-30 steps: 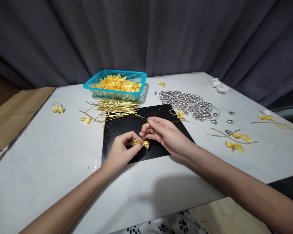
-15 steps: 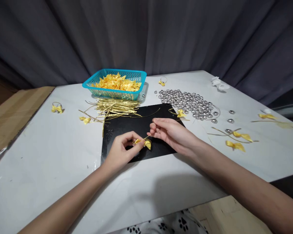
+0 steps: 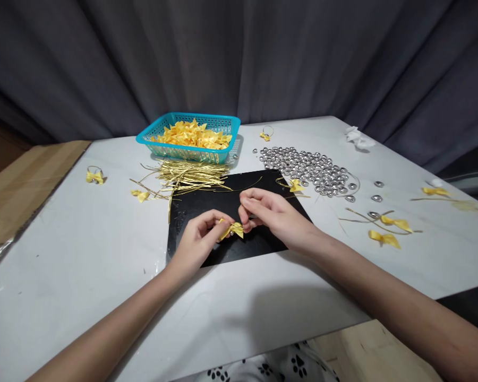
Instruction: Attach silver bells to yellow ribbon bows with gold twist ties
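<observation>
The left hand [image 3: 199, 236] has its grip closed on a yellow bow [image 3: 236, 230], pinching its left side above the black mat [image 3: 207, 201]; a bead [image 3: 231, 233] shows at the bow's middle. The right hand [image 3: 273, 212] has its fingertips drawn together at the bow's right end, but whether that grip holds anything, I cannot tell. Beyond the mat, gold wires [image 3: 193, 174] lie in front of a blue basket [image 3: 183, 153] of bows [image 3: 191, 135]. Silver beads [image 3: 302, 167] are heaped to the right on the white surface [image 3: 83, 265].
</observation>
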Demonstrator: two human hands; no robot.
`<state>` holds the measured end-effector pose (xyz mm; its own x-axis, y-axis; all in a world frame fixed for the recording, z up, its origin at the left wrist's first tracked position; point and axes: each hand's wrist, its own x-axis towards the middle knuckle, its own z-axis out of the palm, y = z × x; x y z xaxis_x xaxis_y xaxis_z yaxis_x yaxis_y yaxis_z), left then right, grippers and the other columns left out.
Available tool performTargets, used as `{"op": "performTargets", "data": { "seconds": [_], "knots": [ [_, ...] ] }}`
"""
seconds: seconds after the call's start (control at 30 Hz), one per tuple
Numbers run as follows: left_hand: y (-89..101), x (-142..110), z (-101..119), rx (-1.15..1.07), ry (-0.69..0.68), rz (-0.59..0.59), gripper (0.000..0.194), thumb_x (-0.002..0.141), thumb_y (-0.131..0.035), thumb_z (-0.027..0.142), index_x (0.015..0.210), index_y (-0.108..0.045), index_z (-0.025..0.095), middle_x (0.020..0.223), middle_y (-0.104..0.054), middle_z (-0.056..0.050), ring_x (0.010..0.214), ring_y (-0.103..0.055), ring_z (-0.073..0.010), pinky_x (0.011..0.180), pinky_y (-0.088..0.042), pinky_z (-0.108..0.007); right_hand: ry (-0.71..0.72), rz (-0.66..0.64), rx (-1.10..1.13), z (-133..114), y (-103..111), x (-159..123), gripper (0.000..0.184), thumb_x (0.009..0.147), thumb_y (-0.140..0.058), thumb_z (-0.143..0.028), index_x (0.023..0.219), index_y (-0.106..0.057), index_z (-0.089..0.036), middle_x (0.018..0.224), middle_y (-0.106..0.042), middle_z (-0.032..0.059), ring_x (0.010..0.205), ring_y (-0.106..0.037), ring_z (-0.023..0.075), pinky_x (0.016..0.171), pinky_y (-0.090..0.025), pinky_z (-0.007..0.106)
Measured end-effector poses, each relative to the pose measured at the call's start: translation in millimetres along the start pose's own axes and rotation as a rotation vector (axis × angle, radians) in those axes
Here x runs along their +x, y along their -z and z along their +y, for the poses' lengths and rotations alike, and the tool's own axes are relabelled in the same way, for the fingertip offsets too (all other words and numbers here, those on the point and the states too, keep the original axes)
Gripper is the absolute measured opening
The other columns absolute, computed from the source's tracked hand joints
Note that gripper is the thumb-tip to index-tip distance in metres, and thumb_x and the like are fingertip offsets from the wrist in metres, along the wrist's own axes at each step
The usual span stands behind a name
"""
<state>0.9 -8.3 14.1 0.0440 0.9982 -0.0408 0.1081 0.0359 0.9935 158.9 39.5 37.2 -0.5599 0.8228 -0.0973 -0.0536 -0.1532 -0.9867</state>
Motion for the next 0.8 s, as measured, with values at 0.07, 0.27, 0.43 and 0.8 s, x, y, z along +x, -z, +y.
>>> {"op": "performTargets", "data": {
  "seconds": [0.07,0.27,0.43,0.8],
  "knots": [
    [-0.4,0.6,-2.1,0.000,0.026,0.032,0.016,0.076,-0.059,0.031,0.075,-0.064,0.015,0.065,-0.059,0.000,0.060,-0.050,-0.0115,0.056,-0.037,-0.023,0.043,0.045,-0.072,0.3,0.2,0.6,0.010,0.090,-0.044,-0.023,0.082,-0.047,-0.017,0.069,-0.053,-0.0027,0.061,-0.050,0.0071,0.059,-0.043,0.020],
    [1.1,-2.9,-2.5,0.173,-0.020,-0.150,0.024,0.080,-0.053,0.029,0.095,-0.068,0.017,0.066,-0.059,0.000,0.057,-0.046,-0.0115,0.052,-0.032,-0.023,0.116,0.162,-0.129,-3.9,3.2,-1.2,0.014,0.090,-0.045,-0.029,0.084,-0.048,-0.017,0.075,-0.048,-0.0025,0.052,-0.038,0.0042,0.046,-0.032,0.018],
    [4.3,-6.2,0.8,0.132,-0.060,-0.288,0.026,0.083,-0.050,0.025,0.098,-0.072,0.022,0.067,-0.061,0.000,0.059,-0.047,-0.0118,0.053,-0.034,-0.023,0.133,0.155,-0.097,6.9,2.3,2.5,0.012,0.089,-0.045,-0.029,0.084,-0.044,-0.018,0.073,-0.044,-0.0046,0.045,-0.032,0.0028,0.041,-0.026,0.019],
    [8.9,0.4,-8.9,-0.197,-0.015,-0.027,0.013,0.075,-0.063,0.028,0.078,-0.074,0.021,0.072,-0.068,-0.001,0.059,-0.050,-0.0102,0.052,-0.037,-0.021,0.197,0.200,-0.431,19.2,10.5,5.8,0.015,0.091,-0.040,-0.033,0.085,-0.042,-0.020,0.059,-0.033,-0.0067,0.045,-0.029,0.0069,0.043,-0.021,0.023]
  ]
}}
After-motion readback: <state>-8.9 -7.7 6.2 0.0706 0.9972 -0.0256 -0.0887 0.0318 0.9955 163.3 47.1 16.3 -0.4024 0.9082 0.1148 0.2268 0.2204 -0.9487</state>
